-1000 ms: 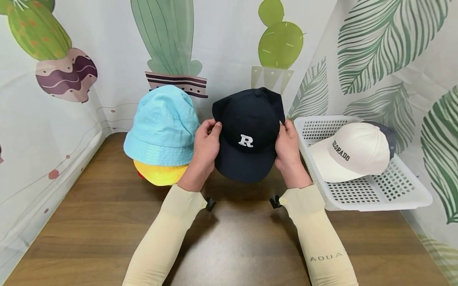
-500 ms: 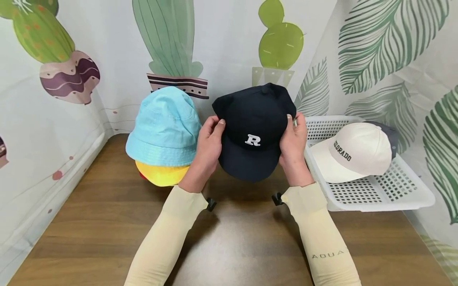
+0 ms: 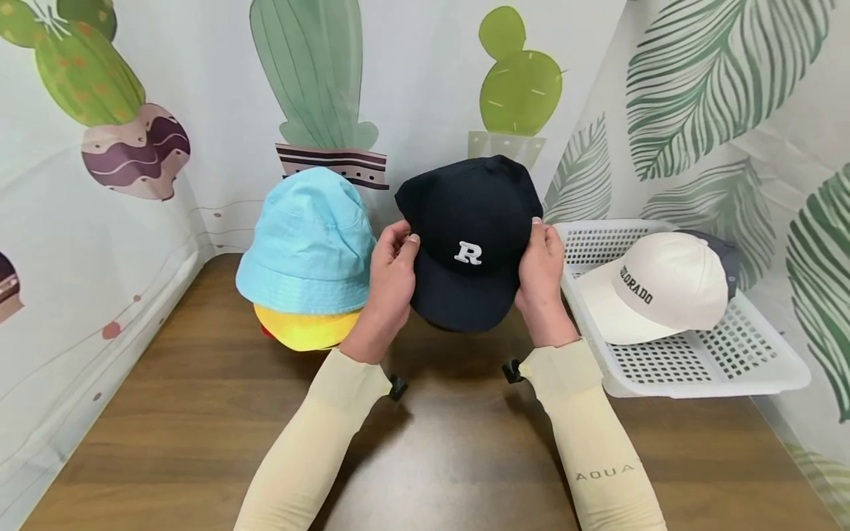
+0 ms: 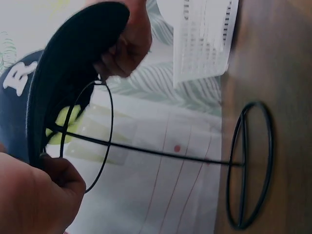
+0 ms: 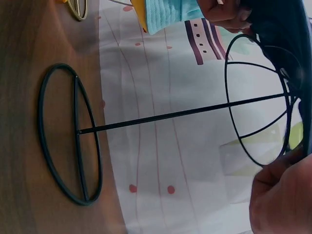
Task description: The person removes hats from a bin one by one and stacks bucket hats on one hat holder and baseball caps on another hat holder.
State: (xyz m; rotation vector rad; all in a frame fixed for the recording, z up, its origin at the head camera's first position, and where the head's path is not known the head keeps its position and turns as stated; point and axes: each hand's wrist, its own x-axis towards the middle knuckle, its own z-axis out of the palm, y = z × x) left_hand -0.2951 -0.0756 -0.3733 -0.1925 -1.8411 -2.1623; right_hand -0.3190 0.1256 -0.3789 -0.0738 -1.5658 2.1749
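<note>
Pinching the opposite side edges of the black cap (image 3: 468,203), the left hand (image 3: 392,284) and the right hand (image 3: 541,269) hold it, brim toward the person, at the upper end of the wire stand (image 5: 185,113). The cap is located between the light blue bucket hat (image 3: 308,236), just beside the left hand, and the white basket (image 3: 710,387).

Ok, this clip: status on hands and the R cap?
Left hand and right hand gripping dark cap by its sides. Cap over top of wire stand. Nothing visibly blocking.
</note>
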